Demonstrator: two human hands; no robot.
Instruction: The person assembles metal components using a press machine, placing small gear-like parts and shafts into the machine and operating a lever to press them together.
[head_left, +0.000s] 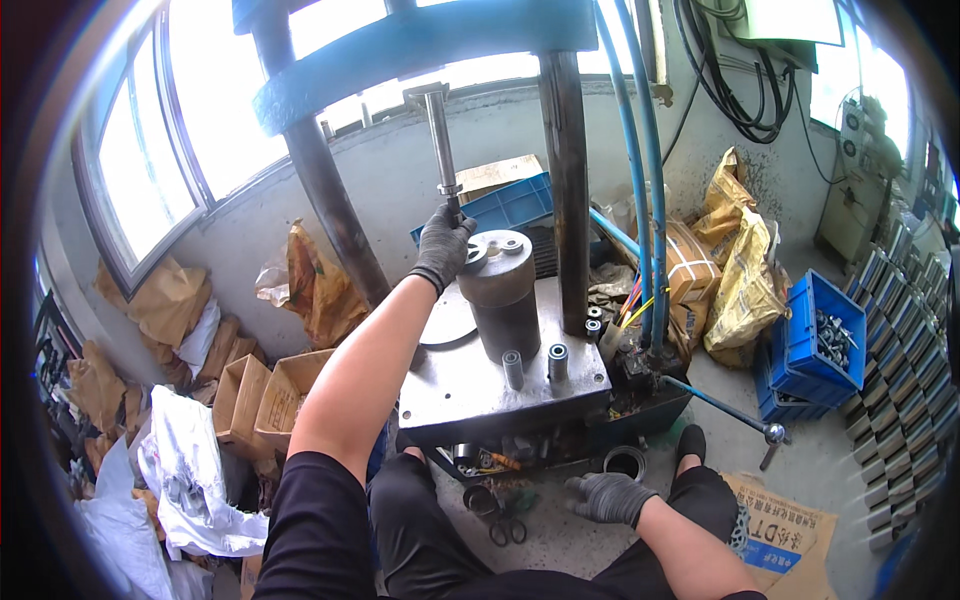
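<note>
My left hand [443, 245], in a dark grey glove, is raised over the press table [450, 405]. Its fingers wrap round the dark lower end of an upright metal rod [438, 140], just left of a thick steel cylinder [502, 295]. On that cylinder's top lie small metal rings [510, 247]. Two short metal bushings [558, 362] stand on the plate in front of it. My right hand [610, 498], gloved alike, hangs low between my knees with its fingers loosely apart and nothing visible in them. Behind it a round metal ring [625, 462] lies on the floor.
Steel columns [565, 190] flank the table, and blue hoses [655, 180] run down on the right. A lever with a ball joint [774, 433] juts out there. Scissors [508, 531] lie on the floor. Blue crates [822, 335], cardboard boxes [290, 395] and sacks [195, 480] stand around.
</note>
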